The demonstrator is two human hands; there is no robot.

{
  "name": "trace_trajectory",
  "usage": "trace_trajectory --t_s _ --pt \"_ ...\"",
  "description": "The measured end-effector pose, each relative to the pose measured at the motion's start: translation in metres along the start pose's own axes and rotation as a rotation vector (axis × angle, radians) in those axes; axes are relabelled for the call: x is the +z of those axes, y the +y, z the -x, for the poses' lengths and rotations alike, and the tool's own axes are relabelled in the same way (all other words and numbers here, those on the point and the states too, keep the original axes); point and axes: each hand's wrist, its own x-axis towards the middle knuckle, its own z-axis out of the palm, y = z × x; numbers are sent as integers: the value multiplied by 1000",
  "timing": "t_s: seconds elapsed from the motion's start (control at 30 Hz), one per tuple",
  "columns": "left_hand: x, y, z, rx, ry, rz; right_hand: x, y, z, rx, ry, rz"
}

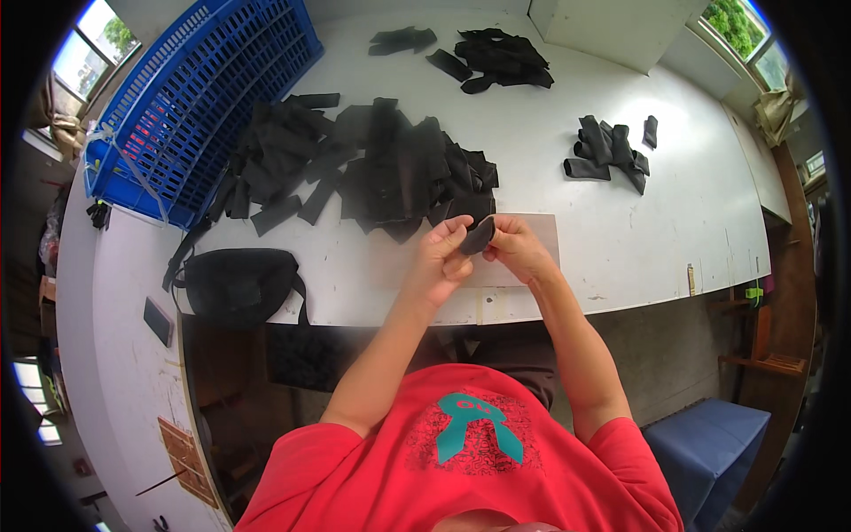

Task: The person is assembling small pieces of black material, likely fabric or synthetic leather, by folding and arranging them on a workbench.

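Between my two hands, above the near part of the white table, is a small curved piece of black fabric (479, 238). My left hand (446, 257) pinches its left side between thumb and fingers. The right side of the piece is gripped by my right hand (519, 246), thumb and forefinger together. Just beyond my hands lies a large heap of black fabric pieces (399, 164), spread to the left. Under my hands is a flat beige board (532, 232) on the tabletop.
A blue plastic crate (208, 106) leans at the left back. In front of it lies a black waist bag (241, 285), with a phone-like dark slab (159, 321) nearby. Smaller piles of black pieces (505, 60) and rolled black pieces (608, 151) lie farther off. A blue stool (709, 443) stands lower right.
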Motion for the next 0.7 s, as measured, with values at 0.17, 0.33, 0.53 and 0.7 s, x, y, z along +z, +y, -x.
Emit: trace_trajectory --t_s 0.17,0.33,0.53,0.7 --pt "25 4 6 500 198 -957 2 12 2 -135 33 -53" --pt "44 17 10 733 -51 -1154 25 -20 30 -537 250 493" --pt "52 7 19 718 -24 -416 48 -59 43 -761 315 1519" --pt "35 -1 5 530 -24 -482 19 -11 21 -713 292 1321"
